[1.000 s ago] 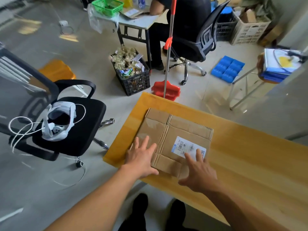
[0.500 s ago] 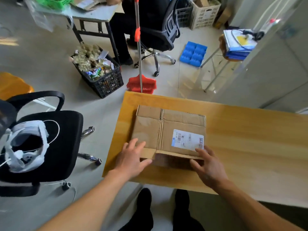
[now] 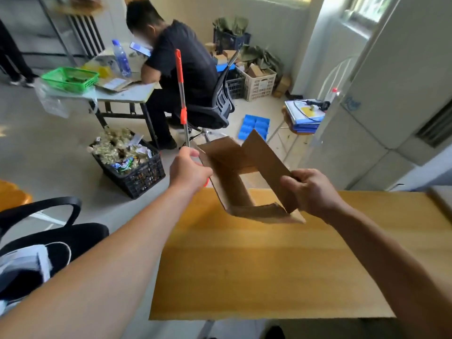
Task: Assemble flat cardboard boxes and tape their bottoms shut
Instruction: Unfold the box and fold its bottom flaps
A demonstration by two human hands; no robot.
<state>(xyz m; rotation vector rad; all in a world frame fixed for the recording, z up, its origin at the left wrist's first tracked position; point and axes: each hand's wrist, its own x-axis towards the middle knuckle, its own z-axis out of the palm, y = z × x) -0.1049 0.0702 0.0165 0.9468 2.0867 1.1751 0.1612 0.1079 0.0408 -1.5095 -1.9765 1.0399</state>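
— Two hands working over wooden table (image 3: 269,265), black crate (image 3: 132,167) of scraps sitting on grey floor behind?

— Yes. Holding cardboard box (image 3: 247,177) above table, half opened; left hand (image 3: 189,171) pinching left wall, right hand (image 3: 310,189) gripping right wall.

Both arms bare, reaching forward from the lower corners of the view, raised above the bench. Left hand (image 3: 189,171) back toward camera, fingers curled and gripping the left wall of the cardboard box (image 3: 247,177), thumb near the top edge. Right hand (image 3: 309,190) lower and to the right, fingers curled over the box's right panel, thumb on the near side. Hands well apart, wrists straight.
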